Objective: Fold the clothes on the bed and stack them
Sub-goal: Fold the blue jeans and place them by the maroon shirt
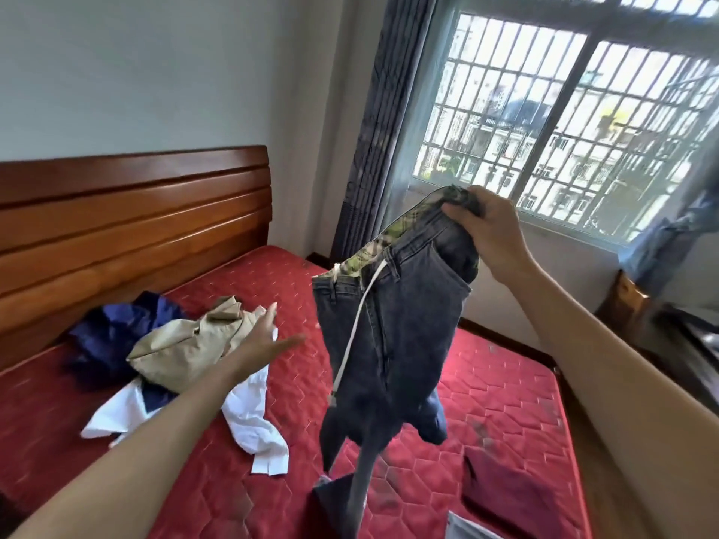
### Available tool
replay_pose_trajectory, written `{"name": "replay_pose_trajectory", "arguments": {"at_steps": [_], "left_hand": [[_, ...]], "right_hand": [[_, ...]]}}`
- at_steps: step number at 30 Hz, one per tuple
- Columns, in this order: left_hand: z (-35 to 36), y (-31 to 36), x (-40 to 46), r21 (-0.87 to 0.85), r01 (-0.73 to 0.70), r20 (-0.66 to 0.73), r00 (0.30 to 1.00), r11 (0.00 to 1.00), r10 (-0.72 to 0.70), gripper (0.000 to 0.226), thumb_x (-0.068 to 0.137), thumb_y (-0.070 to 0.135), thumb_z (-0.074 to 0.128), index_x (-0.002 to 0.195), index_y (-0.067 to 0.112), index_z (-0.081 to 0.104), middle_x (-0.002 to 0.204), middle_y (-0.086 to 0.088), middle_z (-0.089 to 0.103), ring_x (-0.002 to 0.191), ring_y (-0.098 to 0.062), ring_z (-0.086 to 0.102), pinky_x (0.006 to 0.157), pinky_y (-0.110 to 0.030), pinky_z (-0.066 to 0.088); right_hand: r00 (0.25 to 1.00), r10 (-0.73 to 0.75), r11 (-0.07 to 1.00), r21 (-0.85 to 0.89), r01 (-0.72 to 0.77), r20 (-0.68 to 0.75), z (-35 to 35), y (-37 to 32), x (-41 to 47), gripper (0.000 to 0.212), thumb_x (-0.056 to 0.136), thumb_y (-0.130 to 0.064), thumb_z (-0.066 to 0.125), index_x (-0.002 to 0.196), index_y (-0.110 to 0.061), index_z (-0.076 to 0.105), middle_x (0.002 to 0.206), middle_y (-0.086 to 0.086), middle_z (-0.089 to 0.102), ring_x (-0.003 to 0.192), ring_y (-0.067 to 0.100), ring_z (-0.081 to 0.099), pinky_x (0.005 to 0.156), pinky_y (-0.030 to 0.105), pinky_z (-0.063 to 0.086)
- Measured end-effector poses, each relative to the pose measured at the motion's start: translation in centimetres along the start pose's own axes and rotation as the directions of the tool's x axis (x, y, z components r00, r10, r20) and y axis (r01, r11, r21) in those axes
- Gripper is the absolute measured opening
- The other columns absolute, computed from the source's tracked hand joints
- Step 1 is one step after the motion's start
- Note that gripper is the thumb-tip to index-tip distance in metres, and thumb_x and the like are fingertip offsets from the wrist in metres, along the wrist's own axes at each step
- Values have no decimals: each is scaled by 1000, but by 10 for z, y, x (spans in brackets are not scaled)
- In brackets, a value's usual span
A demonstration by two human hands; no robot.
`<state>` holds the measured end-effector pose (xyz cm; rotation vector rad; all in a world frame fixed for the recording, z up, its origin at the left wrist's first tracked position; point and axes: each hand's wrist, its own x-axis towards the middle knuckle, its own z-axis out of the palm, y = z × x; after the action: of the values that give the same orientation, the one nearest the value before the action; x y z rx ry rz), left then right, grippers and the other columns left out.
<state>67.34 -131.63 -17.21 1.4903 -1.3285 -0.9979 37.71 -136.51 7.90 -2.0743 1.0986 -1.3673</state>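
My right hand (486,231) grips the waistband of dark grey jeans (393,344) and holds them up in the air over the red mattress (498,402). A white drawstring hangs from the waist, and the legs dangle down to the bed. My left hand (268,340) is stretched out with straight fingers, apart from the jeans and just above a beige garment (186,344). Under and around the beige piece lie a white shirt (249,418) and a crumpled navy garment (113,336), all unfolded.
A wooden headboard (132,227) stands at the left. A barred window (564,122) and grey curtain (373,126) are behind the bed. Dark cloth pieces (517,499) lie on the mattress near the front. Wooden furniture (638,305) sits to the right.
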Motion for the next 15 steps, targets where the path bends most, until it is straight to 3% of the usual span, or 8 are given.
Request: {"name": "replay_pose_trajectory", "arguments": {"at_steps": [2,5,8,10,12,15], "left_hand": [[19,12,19,-63,13,67,998,998,-9,156,33,90,68,155,22,-1,162,-8,9,147,-23,16,117,-49,24],[41,31,44,-155,34,144,989,987,-11,154,38,90,66,153,25,-13,163,-8,-3,148,-27,8,117,-54,21],[57,38,65,-237,77,220,975,968,-23,142,50,86,65,152,27,-14,163,-7,-1,148,-27,9,117,-56,18],[66,36,75,-339,108,283,959,935,-8,131,49,82,69,153,31,9,157,-2,28,142,-21,29,115,-57,23],[71,31,81,-437,159,368,930,885,14,112,51,72,78,144,27,35,138,4,56,123,-10,53,108,-48,37],[78,16,83,-451,185,479,876,873,62,88,58,54,87,129,13,55,122,-4,68,114,-18,62,107,-45,40]], "right_hand": [[1000,7,1000,-11,-7,1,-6,-4,-1,12,86,-12,69,92,-3,64,86,7,65,79,16,61,79,41,53],[999,39,999,17,-39,7,-18,-8,-1,9,86,-11,69,89,-19,65,81,-7,68,73,2,65,72,23,55],[996,93,992,80,-92,-1,-35,-7,-5,10,87,-8,67,90,-18,66,78,-10,71,75,5,66,70,20,56],[992,123,986,114,-119,-24,-46,-2,-11,12,88,-6,65,91,-18,66,78,-10,71,75,7,67,69,20,56],[985,161,979,135,-150,-69,-57,7,-20,13,88,-5,64,92,-18,66,78,-10,72,75,7,67,70,21,55],[956,243,959,187,-212,-165,-78,25,-36,10,88,-7,64,93,-15,65,84,-5,72,79,12,66,76,26,55]]}}
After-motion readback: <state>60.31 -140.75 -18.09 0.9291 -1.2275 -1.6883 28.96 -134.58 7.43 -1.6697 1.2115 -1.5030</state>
